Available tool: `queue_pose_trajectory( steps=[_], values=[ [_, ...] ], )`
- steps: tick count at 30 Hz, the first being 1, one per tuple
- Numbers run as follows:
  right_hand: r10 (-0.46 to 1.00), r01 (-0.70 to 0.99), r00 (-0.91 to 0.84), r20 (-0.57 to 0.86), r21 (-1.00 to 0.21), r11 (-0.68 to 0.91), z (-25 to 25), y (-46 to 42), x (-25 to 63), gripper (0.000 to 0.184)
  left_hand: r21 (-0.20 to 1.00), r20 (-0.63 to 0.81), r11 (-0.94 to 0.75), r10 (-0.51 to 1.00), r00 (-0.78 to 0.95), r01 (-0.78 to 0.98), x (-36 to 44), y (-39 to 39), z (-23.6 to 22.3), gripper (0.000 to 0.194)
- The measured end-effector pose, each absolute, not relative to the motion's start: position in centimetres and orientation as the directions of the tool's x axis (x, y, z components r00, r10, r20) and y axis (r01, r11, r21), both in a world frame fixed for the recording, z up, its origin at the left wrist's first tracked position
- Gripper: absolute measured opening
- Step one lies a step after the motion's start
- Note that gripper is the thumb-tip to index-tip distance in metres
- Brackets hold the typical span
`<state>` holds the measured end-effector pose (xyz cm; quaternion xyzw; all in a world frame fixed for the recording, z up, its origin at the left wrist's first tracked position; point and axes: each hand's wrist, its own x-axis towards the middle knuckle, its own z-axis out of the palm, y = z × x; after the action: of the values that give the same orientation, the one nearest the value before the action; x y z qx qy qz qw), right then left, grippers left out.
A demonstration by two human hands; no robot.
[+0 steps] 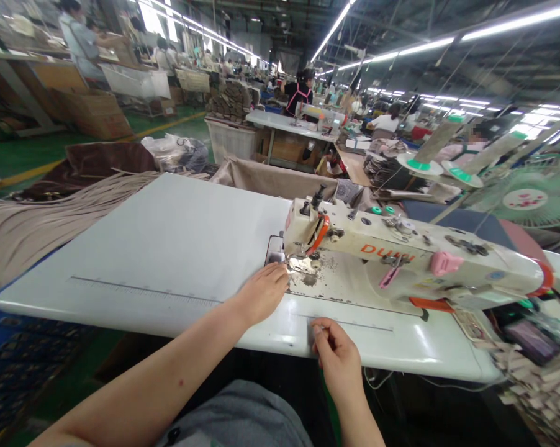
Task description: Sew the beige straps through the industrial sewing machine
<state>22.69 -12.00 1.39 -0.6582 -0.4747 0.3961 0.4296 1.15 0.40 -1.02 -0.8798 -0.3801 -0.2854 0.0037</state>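
- The left hand [267, 289] is nearer the needle end of the sewing machine [420, 241], which sits just past its fingers
- From there the machine's long arm runs right
- The right hand [338, 349] is curled; I cannot tell if either holds anything

Extending a bare left forearm [168, 375] in a long diagonal from the lower left corner towards the centre of the frame, with the left wrist [238, 310] nearly straight. Laying the left hand [264, 290] palm down at mid-frame, with fingers [274, 273] together, pointing up and to the right, and thumb hidden. Angling a bare right forearm [362, 419] more steeply from the bottom edge, right of centre. Curling the right hand [338, 351] there, with thumb [321, 343] bent in close to the forefinger. Holding both hands near each other but apart, with the left higher in the frame.
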Motion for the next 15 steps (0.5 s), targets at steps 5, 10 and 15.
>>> queue_pose_trajectory(
  steps=[5,10,15],
  values=[
    [0.967,0.292,0.237,-0.093,-0.943,-0.163,1.4,-11.8,22.8,0.037,0.176,0.502,-0.743,0.632,0.591,0.645,0.9,0.2,-0.7,0.024],
    [0.968,0.303,0.242,-0.072,-0.942,-0.146,1.5,-11.8,22.7,0.033,0.091,0.543,-0.795,0.544,0.64,0.599,0.9,-0.6,0.4,0.022],
    [0.967,0.312,0.248,-0.06,-0.94,-0.138,1.9,-11.8,22.7,0.035,0.15,0.493,-0.772,0.6,0.63,0.617,2.1,-5.3,0.6,0.039]
  ],
)
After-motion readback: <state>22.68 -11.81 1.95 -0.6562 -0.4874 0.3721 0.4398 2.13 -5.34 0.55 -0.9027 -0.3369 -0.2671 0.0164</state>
